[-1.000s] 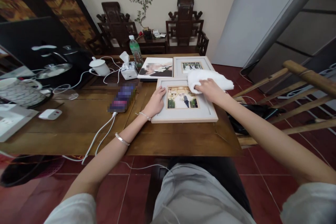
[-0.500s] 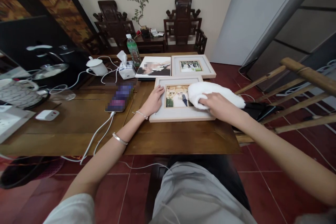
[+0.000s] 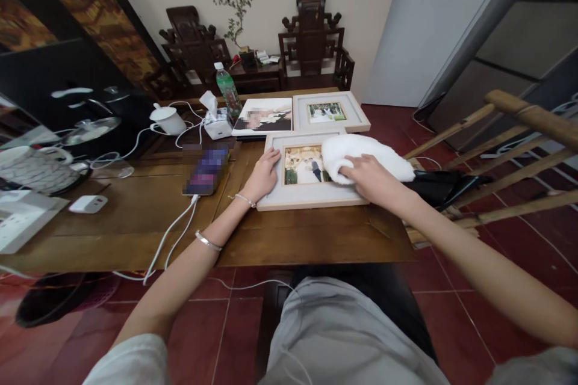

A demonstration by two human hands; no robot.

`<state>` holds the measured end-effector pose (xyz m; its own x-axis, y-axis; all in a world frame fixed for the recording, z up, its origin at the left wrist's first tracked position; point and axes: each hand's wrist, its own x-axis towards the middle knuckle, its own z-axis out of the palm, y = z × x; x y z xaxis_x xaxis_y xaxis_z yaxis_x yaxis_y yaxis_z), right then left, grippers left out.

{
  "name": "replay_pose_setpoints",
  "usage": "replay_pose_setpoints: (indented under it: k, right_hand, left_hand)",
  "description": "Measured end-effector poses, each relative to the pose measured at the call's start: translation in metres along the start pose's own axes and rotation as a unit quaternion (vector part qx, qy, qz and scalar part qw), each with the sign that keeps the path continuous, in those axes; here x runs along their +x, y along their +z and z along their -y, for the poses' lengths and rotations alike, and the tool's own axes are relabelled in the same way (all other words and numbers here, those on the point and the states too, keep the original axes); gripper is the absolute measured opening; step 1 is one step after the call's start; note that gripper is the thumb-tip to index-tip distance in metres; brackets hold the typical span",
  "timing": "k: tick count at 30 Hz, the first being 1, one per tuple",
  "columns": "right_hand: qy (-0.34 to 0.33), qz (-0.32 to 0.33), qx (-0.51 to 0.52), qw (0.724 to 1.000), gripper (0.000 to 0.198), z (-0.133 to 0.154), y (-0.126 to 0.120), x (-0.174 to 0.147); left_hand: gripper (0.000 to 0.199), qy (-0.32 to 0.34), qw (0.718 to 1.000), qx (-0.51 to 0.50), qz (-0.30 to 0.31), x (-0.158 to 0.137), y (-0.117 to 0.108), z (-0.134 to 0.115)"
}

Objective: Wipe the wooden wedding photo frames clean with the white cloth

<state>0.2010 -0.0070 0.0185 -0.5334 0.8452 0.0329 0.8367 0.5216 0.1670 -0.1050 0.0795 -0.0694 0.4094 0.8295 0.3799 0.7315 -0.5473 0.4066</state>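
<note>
A light wooden picture frame with a wedding photo lies flat on the brown table. My left hand is at its left side, fingers closed over the edge and holding it. My right hand is closed on a white fluffy cloth, with fingers pressed into its near side. The cloth covers the right part of the frame and hides some of the photo. Directly behind lie a second picture frame and a white-edged photo panel.
Left of the frames are a tissue box, a green bottle, a phone on a white cable, a lidded white cup and a white charger. A bamboo rack stands at the right.
The view has shifted slightly. My right hand and the cloth have moved a touch left, still on the frame. My left hand keeps its place on the frame's edge.
</note>
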Motion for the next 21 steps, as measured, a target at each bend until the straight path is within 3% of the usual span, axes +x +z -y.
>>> replay_pose_setpoints:
  k: [4,8,12,17,21]
  right_hand:
    - [-0.02,0.024,0.038,0.999,0.049,0.023,-0.016,-0.046]
    - [-0.014,0.051,0.045,0.998,0.049,0.038,-0.028,-0.058]
    - [0.009,0.048,0.043,0.998,0.053,0.032,-0.019,-0.028]
    - [0.073,-0.034,0.021,0.997,0.061,-0.004,0.006,0.033]
    - [0.078,-0.087,-0.006,0.993,0.06,-0.021,0.014,0.078]
  left_hand:
    - [0.058,0.015,0.999,0.03,0.022,0.001,0.002,0.002]
    - [0.053,0.026,0.997,0.059,0.048,0.003,0.001,0.002]
    - [0.051,0.029,0.997,0.049,0.051,0.001,-0.002,0.002]
    - [0.048,0.023,0.999,0.01,0.033,-0.001,-0.002,0.001]
    - [0.048,0.014,0.999,0.002,0.029,-0.001,-0.001,-0.001]
